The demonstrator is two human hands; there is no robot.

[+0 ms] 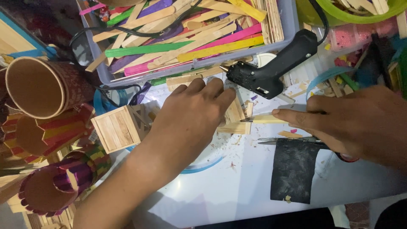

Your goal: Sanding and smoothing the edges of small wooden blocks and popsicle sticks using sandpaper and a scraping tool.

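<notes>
My bench is a white tabletop (pixel 237 191), glossy, picking up soft overhead light, speckled with wood chips and glue bits. Back edge is crowded: grey bin (pixel 288 25) full of plain and coloured craft sticks, green bowl (pixel 360 17) top right, black glue gun (pixel 271 68) lying just in front of the bin with its cable running back over it. Left side is stacked with stick-built holders, a paper cup (pixel 38 87) on its side and a small wooden crate (pixel 115 129); a black sheet (pixel 294 169) lies near the front edge, with dark floor just visible past it.
</notes>
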